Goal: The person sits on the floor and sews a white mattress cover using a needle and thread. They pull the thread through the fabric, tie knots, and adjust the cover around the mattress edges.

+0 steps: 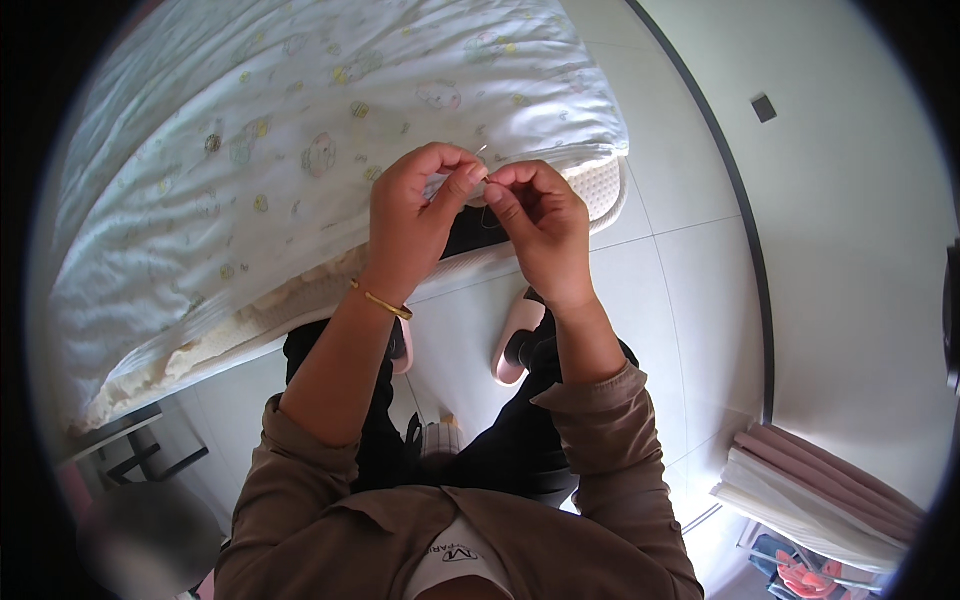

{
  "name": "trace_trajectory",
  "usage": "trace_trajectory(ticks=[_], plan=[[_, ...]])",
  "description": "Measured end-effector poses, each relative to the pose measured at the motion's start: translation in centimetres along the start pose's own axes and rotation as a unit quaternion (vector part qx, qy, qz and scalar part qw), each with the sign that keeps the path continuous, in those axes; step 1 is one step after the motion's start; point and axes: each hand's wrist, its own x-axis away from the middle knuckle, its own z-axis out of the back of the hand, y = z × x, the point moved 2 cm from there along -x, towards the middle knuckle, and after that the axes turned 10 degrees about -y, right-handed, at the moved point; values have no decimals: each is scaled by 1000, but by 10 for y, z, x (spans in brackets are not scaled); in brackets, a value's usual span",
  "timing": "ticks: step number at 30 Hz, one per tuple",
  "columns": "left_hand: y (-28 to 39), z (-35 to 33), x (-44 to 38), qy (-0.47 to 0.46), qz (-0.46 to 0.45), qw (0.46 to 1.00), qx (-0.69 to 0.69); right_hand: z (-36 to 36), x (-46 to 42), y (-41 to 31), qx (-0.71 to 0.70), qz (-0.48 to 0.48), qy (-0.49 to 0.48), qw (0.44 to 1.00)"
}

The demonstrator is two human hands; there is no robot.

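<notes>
My left hand (416, 214) is raised over the near edge of a mattress, thumb and forefinger pinched on a thin, bright needle (482, 150) whose end sticks up past the fingertips. Right beside it, my right hand (553, 232) has its thumb and forefinger closed at the same spot, on what looks like fine thread. A loop of thread (489, 219) hangs below the fingertips. Just what sits between the two pinches is too small to make out. Beneath the hands, black cloth (472, 234) lies at the mattress edge, partly covered by them.
A white patterned sheet (300, 105) covers the mattress (600, 193). On it lies a small round brown object (213, 142). A pink slipper (517, 337) is on the tiled floor (645, 300). Pink curtain fabric (825, 465) hangs at lower right; a round grey object (150, 536) is at lower left.
</notes>
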Motion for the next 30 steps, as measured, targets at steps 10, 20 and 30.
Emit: trace_trajectory(ticks=[10, 20, 30], plan=[[5, -4, 2, -10, -33, 999, 16, 6, 4, 1, -27, -26, 17, 999], [3, -2, 3, -51, 51, 983, 166, 12, 2, 2, -66, -9, 50, 997], [8, 3, 2, -114, 107, 980, 123, 12, 2, -1, -44, 16, 56, 997]])
